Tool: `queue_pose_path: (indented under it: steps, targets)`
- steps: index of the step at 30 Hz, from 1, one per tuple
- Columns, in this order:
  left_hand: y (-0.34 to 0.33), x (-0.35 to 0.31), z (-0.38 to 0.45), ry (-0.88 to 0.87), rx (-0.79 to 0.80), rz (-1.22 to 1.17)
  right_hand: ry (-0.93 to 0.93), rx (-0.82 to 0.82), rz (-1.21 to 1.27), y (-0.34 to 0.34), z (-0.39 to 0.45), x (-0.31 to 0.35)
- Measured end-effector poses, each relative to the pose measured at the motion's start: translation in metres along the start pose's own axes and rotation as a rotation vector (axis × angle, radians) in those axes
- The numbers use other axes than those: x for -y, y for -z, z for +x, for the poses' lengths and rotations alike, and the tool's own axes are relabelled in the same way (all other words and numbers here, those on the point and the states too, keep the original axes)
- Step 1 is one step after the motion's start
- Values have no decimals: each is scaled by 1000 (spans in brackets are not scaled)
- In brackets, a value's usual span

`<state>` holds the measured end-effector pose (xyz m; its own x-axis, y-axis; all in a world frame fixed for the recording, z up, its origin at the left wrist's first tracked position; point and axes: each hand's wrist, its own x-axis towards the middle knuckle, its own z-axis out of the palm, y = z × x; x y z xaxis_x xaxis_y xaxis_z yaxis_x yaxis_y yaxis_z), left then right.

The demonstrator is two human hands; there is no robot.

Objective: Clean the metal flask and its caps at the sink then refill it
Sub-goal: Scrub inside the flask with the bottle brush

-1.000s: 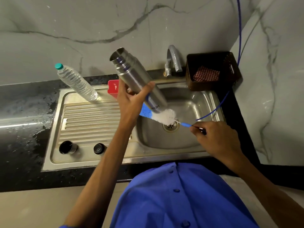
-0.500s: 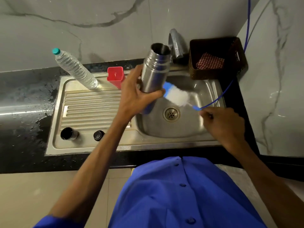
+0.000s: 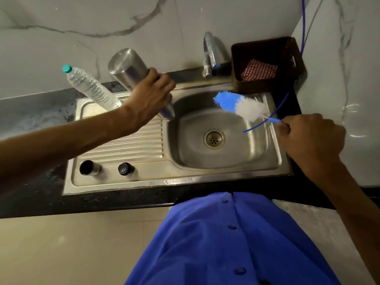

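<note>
A silver flask (image 3: 131, 73), a blue-and-white bottle brush (image 3: 240, 104), a teal-capped clear bottle (image 3: 92, 89), a red-checked cloth (image 3: 259, 69) in a brown basket (image 3: 292, 64), black counter (image 3: 30, 118), white grey-veined marble wall (image 3: 102, 23), blue shirt (image 3: 226, 243).

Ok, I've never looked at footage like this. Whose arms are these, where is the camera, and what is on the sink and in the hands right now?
There is no machine here: a person does the work with bare hands. The single camera sits on the person's head and looks forward and down, so both arms reach in from the bottom edge, above a blue shirt.

The left hand grips the metal flask, tilted with its flat base up and its mouth down toward the sink basin. The right hand holds a bottle brush by its thin handle; its blue and white bristles hang over the basin, clear of the flask.

On the ribbed draining board sit two dark caps. A plastic water bottle stands at the back left. Behind the basin are the tap and a dark basket with a checked cloth inside.
</note>
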<state>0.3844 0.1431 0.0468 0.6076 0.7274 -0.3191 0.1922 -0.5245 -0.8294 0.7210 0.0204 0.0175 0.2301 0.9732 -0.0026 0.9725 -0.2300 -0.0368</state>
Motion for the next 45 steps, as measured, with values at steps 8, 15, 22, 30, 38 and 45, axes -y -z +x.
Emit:
queue_pose_path:
  steps: [8,15,22,30,38,45]
  targets:
    - [14,-1,5,-71,29,50,42,-39,41,-12,-2,11]
    - [-22,0,-38,221,77,-454,42,66,65,-26,-7,17]
    - [-69,-25,-129,988,231,-1509,71,260,236,-30,-7,25]
    - [-137,-71,-255,1706,145,-1858,138,319,308,-26,1,67]
    - [-199,-108,-317,1884,155,-1822,245,344,287,-16,-9,135]
    - [-252,-130,-325,1866,135,-1899,279,311,225,-4,-26,198]
